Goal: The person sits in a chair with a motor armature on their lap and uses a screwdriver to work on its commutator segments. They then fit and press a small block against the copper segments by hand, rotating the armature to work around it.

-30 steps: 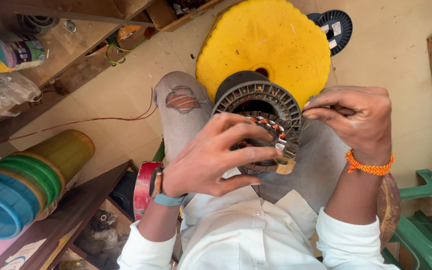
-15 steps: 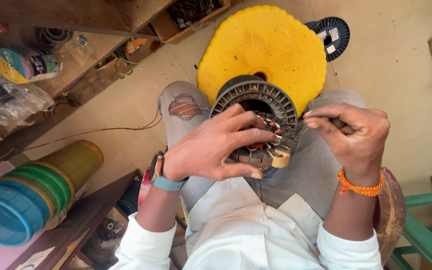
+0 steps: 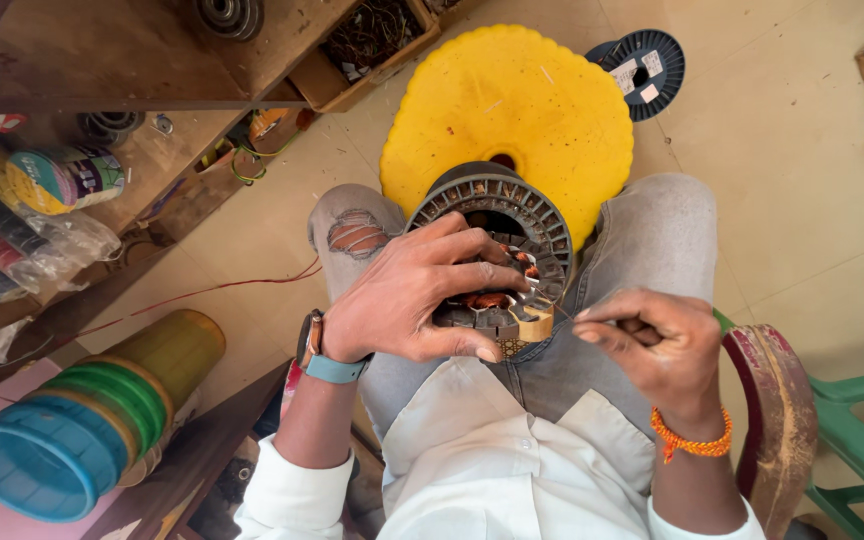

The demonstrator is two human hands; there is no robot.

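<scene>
Stator core, a dark grey slotted ring with copper windings at its lower inner edge, was held on the lap of a seated person, between the knees and just in front of a yellow disc lying on the floor. The left hand was laid palm-down across the ring's lower left part, the wrist bent inward and the forearm rising from the lower left; its fingers were spread over the windings and its thumb was curled under the rim, so that the core was clasped. A watch with a blue strap was worn on that wrist. The right hand was kept just right of the core and a little nearer the body, its knuckles turned upward and its fingertips pinched together toward the ring; a thin strand appeared to be gripped there, though it was too fine to be made out with certainty. An orange beaded band circled the right wrist. Both sleeves were white. A wooden shelf unit stood to the left, a stack of coloured plastic tubs lay at lower left, and a green chair was seen at the right edge.
</scene>
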